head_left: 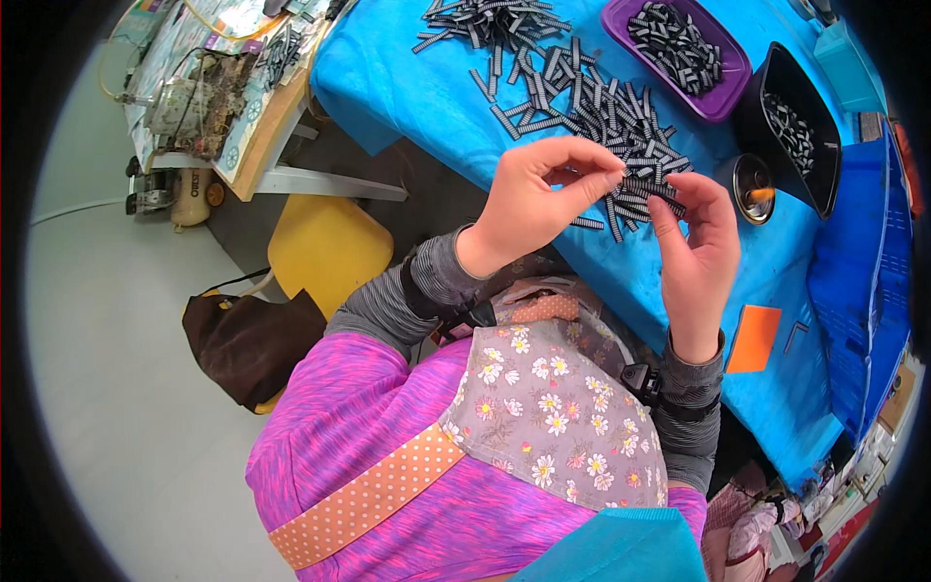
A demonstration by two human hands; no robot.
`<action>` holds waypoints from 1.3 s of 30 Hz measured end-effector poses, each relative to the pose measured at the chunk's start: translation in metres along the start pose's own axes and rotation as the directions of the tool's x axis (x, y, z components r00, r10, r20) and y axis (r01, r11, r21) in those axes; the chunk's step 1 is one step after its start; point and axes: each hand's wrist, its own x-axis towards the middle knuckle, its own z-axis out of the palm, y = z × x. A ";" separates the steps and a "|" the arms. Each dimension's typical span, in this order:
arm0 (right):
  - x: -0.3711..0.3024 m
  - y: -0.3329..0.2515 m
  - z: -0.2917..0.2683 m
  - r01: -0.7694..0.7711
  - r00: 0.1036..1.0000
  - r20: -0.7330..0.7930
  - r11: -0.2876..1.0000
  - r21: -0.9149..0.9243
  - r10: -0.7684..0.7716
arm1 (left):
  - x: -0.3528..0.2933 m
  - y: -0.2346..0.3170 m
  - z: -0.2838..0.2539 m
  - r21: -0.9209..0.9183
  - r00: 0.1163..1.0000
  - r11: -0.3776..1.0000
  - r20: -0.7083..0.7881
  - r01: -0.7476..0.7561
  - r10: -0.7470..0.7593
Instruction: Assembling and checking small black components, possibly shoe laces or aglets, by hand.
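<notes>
Both my hands are raised over a heap of short black-and-white striped strips (558, 82) spread on the blue-covered table. My left hand (550, 189) is closed in a pinch, thumb against forefinger; what it holds blends with the heap behind. My right hand (700, 242) is close by on the right, its thumb and fingers closed on a dark striped strip (667, 205). The fingertips of the two hands are a short gap apart.
A purple tray (613, 24) and a black bin (827, 179) hold small striped pieces. Beside the bin is a round tin (739, 199) with something orange inside. An orange card (754, 339) lies to the right. A yellow stool (330, 242) stands left, near another worktable (257, 145).
</notes>
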 end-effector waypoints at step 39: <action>-0.006 -0.018 -0.002 0.180 0.983 0.049 0.980 -0.089 -0.176 | 0.003 0.013 -0.007 -0.129 0.867 0.928 0.420 0.349 -0.267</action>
